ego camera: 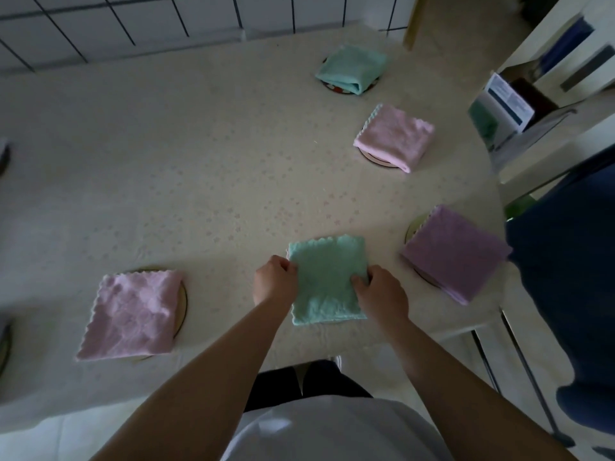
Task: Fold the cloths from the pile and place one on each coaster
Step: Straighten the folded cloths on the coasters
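Observation:
A folded mint-green cloth (324,277) lies flat near the table's front edge. My left hand (274,281) grips its left edge and my right hand (381,294) grips its right edge. Whether a coaster lies under it is hidden. A folded pink cloth (131,314) covers a coaster (182,304) at the front left. A purple cloth (456,252) sits on a coaster (412,229) at the right. Further back, a pink cloth (394,136) rests on a coaster (374,158), and another green cloth (352,68) on a dark coaster (332,87).
The table (199,168) carries a pale flowered tablecloth. Dark round objects (4,344) show at the left edge. A chair with dark blue fabric (565,294) stands at the right, shelves with a box (509,101) behind it. A tiled wall runs along the back.

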